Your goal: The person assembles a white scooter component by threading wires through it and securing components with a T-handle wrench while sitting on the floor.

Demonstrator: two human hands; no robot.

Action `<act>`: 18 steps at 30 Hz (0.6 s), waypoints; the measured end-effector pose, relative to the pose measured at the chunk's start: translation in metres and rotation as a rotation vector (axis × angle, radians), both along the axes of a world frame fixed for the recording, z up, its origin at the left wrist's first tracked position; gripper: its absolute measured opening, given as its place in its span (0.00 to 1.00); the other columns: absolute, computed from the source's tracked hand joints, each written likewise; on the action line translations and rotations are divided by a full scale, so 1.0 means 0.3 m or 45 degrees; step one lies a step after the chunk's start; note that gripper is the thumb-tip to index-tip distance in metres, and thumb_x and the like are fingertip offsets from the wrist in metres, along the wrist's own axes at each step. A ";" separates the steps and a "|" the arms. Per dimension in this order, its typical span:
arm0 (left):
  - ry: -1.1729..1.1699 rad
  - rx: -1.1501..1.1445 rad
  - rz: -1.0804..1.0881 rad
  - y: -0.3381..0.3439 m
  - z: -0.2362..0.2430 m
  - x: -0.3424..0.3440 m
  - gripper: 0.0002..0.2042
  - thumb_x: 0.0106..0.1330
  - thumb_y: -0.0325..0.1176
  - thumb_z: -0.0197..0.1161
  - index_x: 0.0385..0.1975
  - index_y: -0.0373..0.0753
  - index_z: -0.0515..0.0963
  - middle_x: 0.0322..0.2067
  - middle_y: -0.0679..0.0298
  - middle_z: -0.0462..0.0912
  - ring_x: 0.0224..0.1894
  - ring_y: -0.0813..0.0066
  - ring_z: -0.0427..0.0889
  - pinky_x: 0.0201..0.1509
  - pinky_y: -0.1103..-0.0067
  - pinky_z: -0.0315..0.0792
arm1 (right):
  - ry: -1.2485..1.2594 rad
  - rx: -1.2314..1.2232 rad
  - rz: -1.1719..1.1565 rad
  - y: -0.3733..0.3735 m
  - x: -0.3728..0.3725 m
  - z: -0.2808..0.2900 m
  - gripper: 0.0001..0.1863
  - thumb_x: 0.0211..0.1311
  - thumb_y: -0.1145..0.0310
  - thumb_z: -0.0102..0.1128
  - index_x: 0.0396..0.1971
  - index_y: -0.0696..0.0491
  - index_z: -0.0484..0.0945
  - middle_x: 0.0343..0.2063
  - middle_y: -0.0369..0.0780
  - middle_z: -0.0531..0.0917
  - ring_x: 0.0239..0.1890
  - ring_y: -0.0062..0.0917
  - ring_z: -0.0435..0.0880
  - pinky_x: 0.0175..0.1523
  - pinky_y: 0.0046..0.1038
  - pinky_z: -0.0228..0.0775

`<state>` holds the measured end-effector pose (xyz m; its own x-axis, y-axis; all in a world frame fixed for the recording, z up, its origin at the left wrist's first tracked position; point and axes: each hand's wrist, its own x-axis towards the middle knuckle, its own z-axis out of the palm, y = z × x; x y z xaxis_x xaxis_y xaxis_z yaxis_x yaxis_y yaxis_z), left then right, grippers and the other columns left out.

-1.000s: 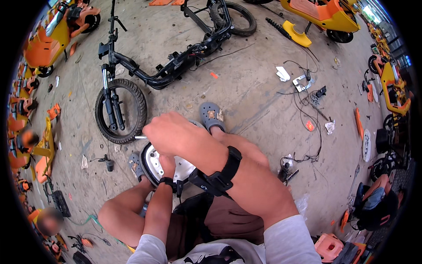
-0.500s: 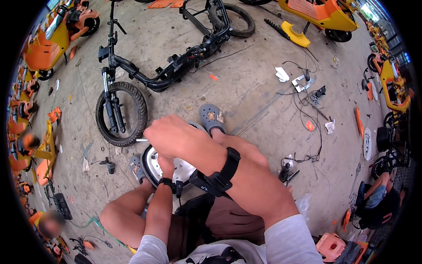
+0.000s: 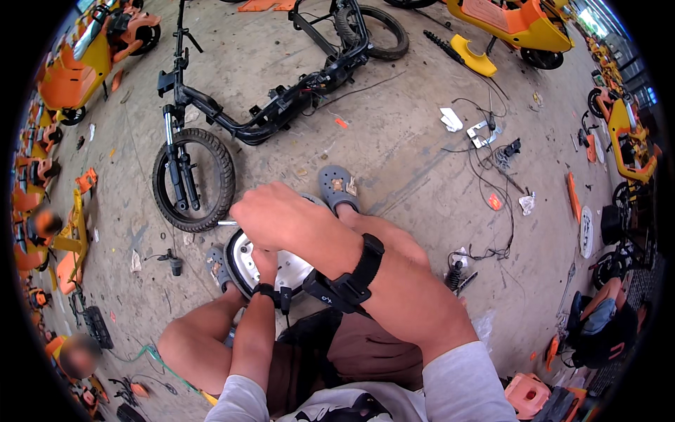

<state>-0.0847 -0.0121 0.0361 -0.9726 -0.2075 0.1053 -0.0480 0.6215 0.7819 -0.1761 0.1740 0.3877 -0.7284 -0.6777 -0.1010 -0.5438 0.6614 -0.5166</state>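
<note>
Between my feet lies a rounded white part (image 3: 244,261) with holes and a thick dark rim. My right hand (image 3: 271,216) is closed in a fist above it, around a thin metal rod (image 3: 227,223) whose end pokes out on the left. The rest of that rod is hidden in the fist. My left hand (image 3: 265,261) is lower, over the white part and just beneath the right hand. Its fingers are covered by my right hand, so what they touch cannot be seen. Both wrists carry black straps with small devices.
A black scooter frame (image 3: 260,130) with its front wheel (image 3: 223,193) lies ahead, left of centre. Loose cables (image 3: 503,204), a shock absorber (image 3: 455,273) and a yellow panel (image 3: 471,58) are on the floor to the right. Yellow-orange scooters (image 3: 517,24) stand around; another person (image 3: 608,320) is at far right.
My hands keep almost the same pose over the white part, the right fist still around the rod. Only a very slight shift of the view shows.
</note>
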 end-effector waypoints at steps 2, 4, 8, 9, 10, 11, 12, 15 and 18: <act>0.025 0.047 0.026 0.022 0.012 0.007 0.12 0.58 0.28 0.65 0.39 0.28 0.79 0.33 0.44 0.84 0.38 0.45 0.84 0.40 0.65 0.75 | -0.004 0.006 -0.003 0.009 0.001 0.003 0.07 0.40 0.75 0.67 0.24 0.58 0.85 0.28 0.49 0.86 0.36 0.43 0.86 0.39 0.40 0.79; -0.021 0.112 0.051 0.037 0.023 0.003 0.14 0.57 0.30 0.67 0.40 0.29 0.78 0.33 0.44 0.84 0.39 0.45 0.84 0.41 0.65 0.75 | 0.007 -0.004 -0.030 0.013 -0.002 -0.005 0.07 0.39 0.75 0.67 0.24 0.58 0.85 0.28 0.48 0.86 0.35 0.43 0.86 0.38 0.39 0.79; -0.055 0.129 0.027 -0.027 -0.053 0.027 0.16 0.56 0.32 0.69 0.41 0.29 0.78 0.33 0.46 0.85 0.39 0.45 0.84 0.41 0.65 0.75 | -0.001 0.105 0.006 0.001 0.002 0.022 0.06 0.46 0.73 0.64 0.26 0.54 0.87 0.30 0.43 0.87 0.37 0.37 0.88 0.41 0.35 0.80; -0.049 0.137 0.029 -0.036 -0.073 0.034 0.16 0.56 0.32 0.69 0.41 0.29 0.78 0.33 0.46 0.84 0.39 0.45 0.84 0.41 0.65 0.75 | 0.010 0.099 0.014 -0.005 0.002 0.021 0.06 0.46 0.73 0.64 0.26 0.53 0.87 0.30 0.43 0.87 0.37 0.37 0.88 0.41 0.35 0.80; -0.043 0.145 0.032 -0.047 -0.093 0.039 0.16 0.56 0.31 0.68 0.41 0.29 0.78 0.34 0.46 0.84 0.39 0.45 0.83 0.41 0.64 0.75 | 0.020 0.093 0.024 -0.012 0.003 0.020 0.06 0.46 0.72 0.64 0.26 0.53 0.87 0.30 0.43 0.87 0.37 0.36 0.88 0.41 0.35 0.80; -0.041 0.152 0.038 -0.056 -0.107 0.048 0.15 0.56 0.31 0.68 0.41 0.30 0.78 0.34 0.46 0.84 0.39 0.45 0.83 0.42 0.64 0.74 | 0.027 0.087 0.037 -0.021 0.002 0.009 0.06 0.47 0.72 0.63 0.26 0.53 0.87 0.29 0.43 0.87 0.36 0.36 0.88 0.41 0.35 0.80; -0.010 0.164 0.042 -0.020 -0.076 0.038 0.15 0.57 0.31 0.68 0.41 0.30 0.78 0.34 0.46 0.84 0.39 0.44 0.83 0.42 0.64 0.74 | 0.021 0.099 0.014 -0.010 -0.001 -0.002 0.06 0.47 0.72 0.63 0.26 0.53 0.87 0.29 0.43 0.87 0.36 0.36 0.88 0.41 0.35 0.80; 0.020 0.139 0.057 0.037 -0.028 0.019 0.14 0.57 0.30 0.67 0.40 0.30 0.79 0.36 0.45 0.83 0.40 0.43 0.82 0.42 0.63 0.74 | 0.020 0.104 -0.017 0.009 -0.003 -0.014 0.06 0.48 0.72 0.63 0.26 0.53 0.87 0.29 0.43 0.87 0.37 0.36 0.88 0.41 0.35 0.80; -0.092 0.186 0.099 -0.009 -0.079 0.020 0.14 0.59 0.30 0.65 0.42 0.29 0.78 0.40 0.44 0.82 0.43 0.41 0.80 0.45 0.61 0.73 | -0.003 0.133 0.032 0.011 -0.002 0.023 0.07 0.49 0.72 0.62 0.28 0.53 0.87 0.32 0.43 0.88 0.39 0.36 0.88 0.43 0.36 0.79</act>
